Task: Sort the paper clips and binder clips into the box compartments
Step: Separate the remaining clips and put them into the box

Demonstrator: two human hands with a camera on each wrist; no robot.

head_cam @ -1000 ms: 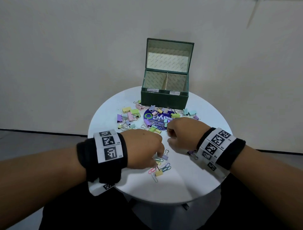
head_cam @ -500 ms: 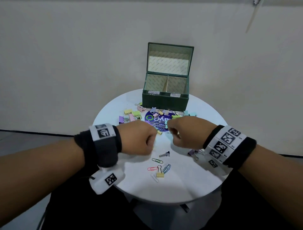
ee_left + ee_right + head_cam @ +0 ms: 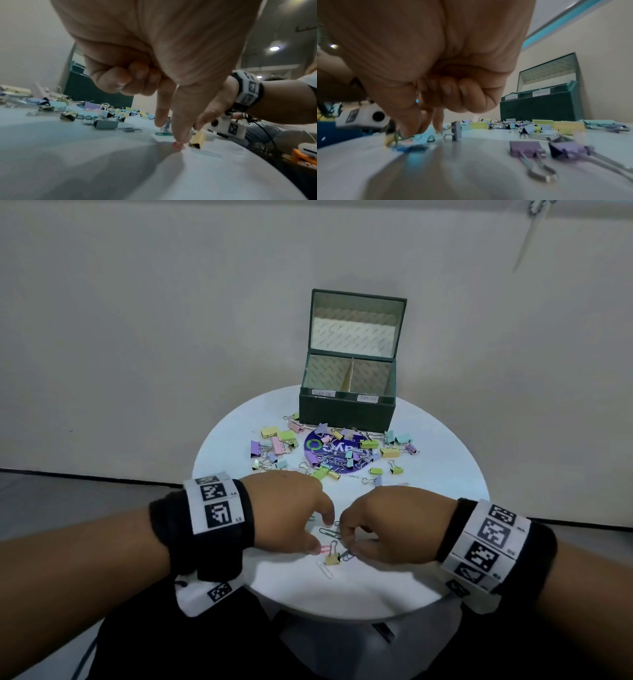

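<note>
A green two-compartment box (image 3: pixel 346 416) stands open at the table's far side. In front of it lies a heap of pastel binder clips (image 3: pixel 342 450). Near me sit a yellow binder clip (image 3: pixel 332 559) and pink (image 3: pixel 324 549), green (image 3: pixel 327 531), blue (image 3: pixel 347 556) and white (image 3: pixel 324 570) paper clips. My left hand (image 3: pixel 322 535) is down on them. Its thumb presses the pink paper clip (image 3: pixel 177 144), its forefinger points down beside the green one (image 3: pixel 163 134), and the other fingers are curled. My right hand (image 3: pixel 345 544) pinches a greenish wire (image 3: pixel 400 136) beside the yellow binder clip (image 3: pixel 388 139).
A purple printed disc (image 3: pixel 337 453) lies under part of the heap. Two purple binder clips (image 3: pixel 525 148) lie by my right wrist and a grey one (image 3: pixel 456 129) stands on edge. The round white table (image 3: pixel 376 587) ends just behind my wrists. A wall rises behind the box.
Half a second ago both hands hung as fists above the table's middle. They have come down and toward me onto the near cluster of clips.
</note>
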